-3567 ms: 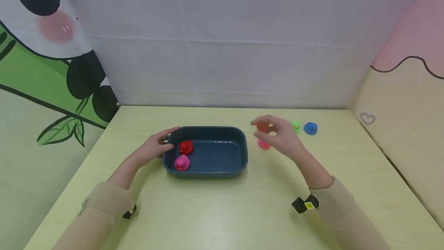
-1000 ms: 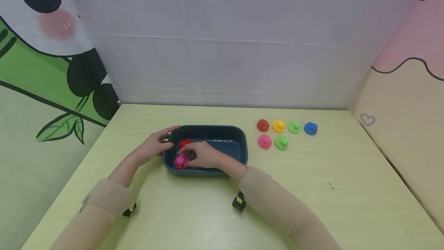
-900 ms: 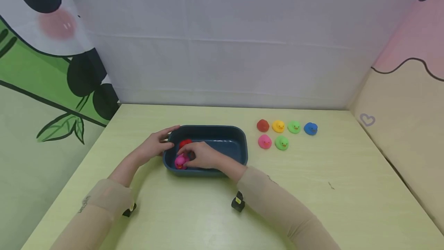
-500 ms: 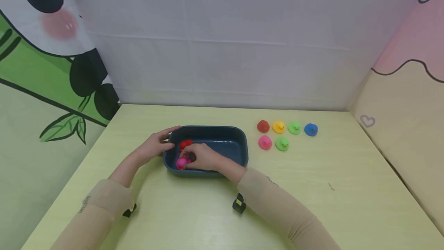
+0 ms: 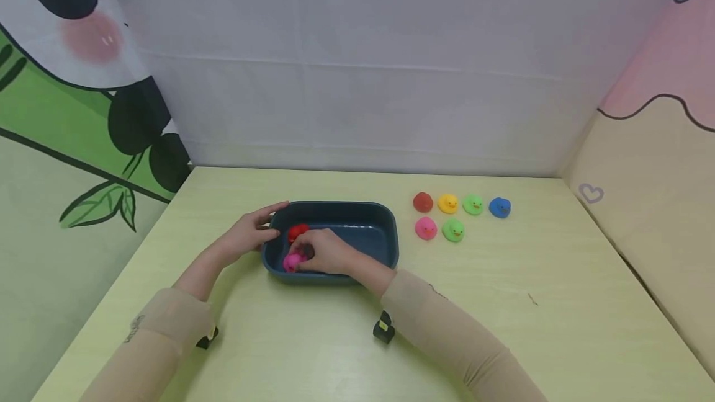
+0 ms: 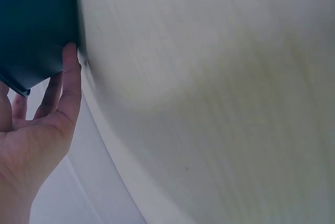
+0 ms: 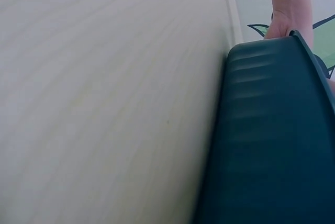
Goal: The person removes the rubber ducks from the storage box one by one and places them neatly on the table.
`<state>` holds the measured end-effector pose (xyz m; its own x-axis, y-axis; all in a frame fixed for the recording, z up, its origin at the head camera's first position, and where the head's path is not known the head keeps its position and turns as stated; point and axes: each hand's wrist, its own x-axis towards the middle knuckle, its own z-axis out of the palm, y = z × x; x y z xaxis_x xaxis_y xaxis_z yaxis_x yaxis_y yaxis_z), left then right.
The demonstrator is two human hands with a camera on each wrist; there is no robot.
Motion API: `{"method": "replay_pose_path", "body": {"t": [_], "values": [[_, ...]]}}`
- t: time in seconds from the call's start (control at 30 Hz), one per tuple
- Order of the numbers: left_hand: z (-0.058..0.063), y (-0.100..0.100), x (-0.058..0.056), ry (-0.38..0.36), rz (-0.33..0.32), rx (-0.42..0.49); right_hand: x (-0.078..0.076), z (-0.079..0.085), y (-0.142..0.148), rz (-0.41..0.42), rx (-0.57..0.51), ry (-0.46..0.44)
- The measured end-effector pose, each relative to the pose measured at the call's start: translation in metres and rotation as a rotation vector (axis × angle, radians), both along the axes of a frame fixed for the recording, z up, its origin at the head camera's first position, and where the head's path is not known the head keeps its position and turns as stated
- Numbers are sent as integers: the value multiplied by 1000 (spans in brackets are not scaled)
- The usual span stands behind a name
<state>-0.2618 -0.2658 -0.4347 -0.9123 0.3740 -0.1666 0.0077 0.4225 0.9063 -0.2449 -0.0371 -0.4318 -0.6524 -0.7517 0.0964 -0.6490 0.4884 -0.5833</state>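
Note:
My left hand holds the left end of a dark blue plastic tub, thumb over the rim and the other fingers along the outer wall. In the left wrist view, fingertips press against the tub's wall. Inside the tub my right hand pinches a pink rubber duck between thumb and fingers, near the front left corner. Those fingers partly cover the duck. Just behind it sits a red rubber duck, also partly hidden. The right wrist view shows the tub's outer side but no part of the right hand.
Right of the tub, several rubber ducks stand in two rows: red, yellow, green and blue behind, pink and green in front. A pale cloth wall borders the table's far edge.
My right hand has moved left from over the ducks on the table into the tub. Over the last second the pink duck turns slightly under its fingers. The left hand stays on the tub.

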Motion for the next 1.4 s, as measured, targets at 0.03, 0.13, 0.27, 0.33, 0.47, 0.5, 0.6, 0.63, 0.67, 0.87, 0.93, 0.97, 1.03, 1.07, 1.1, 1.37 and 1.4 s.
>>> {"method": "replay_pose_path", "body": {"t": [0.03,0.13,0.27,0.33,0.47,0.5,0.6,0.63,0.67,0.87,0.93,0.97,1.03,1.07,1.1,1.37,1.4], "values": [[0,0,0,0,-1,-1,0,1,0,-2,-3,-1],[-1,-1,0,-4,-3,0,0,2,2,-11,-12,-13],[-2,-1,0,-5,-2,-9,1,4,4,-18,-28,-35],[-2,-1,0,-3,-1,-18,1,5,5,-21,-35,-49],[-2,0,1,-9,7,-23,3,9,10,-28,-43,-80],[-2,0,1,-12,11,-24,3,10,11,-30,-45,-90],[-1,0,2,-16,15,-26,5,13,16,-41,-52,-113],[-1,1,2,-15,13,-29,5,14,17,-44,-55,-118],[-1,1,2,-15,14,-31,5,15,19,-48,-55,-117],[0,1,2,-10,8,-37,8,24,29,-58,-47,-110],[0,1,1,-8,7,-35,9,28,33,-57,-44,-108],[0,1,1,-8,6,-33,10,31,35,-55,-41,-103],[0,1,0,-9,8,-32,11,35,39,-52,-40,-97],[-1,1,0,-9,9,-34,12,38,41,-51,-38,-92],[-1,1,-1,-10,9,-34,13,40,42,-50,-37,-87],[0,0,-1,-16,12,-34,19,57,57,-44,-37,-59],[0,0,-1,-14,9,-35,20,59,59,-42,-40,-57]]}}
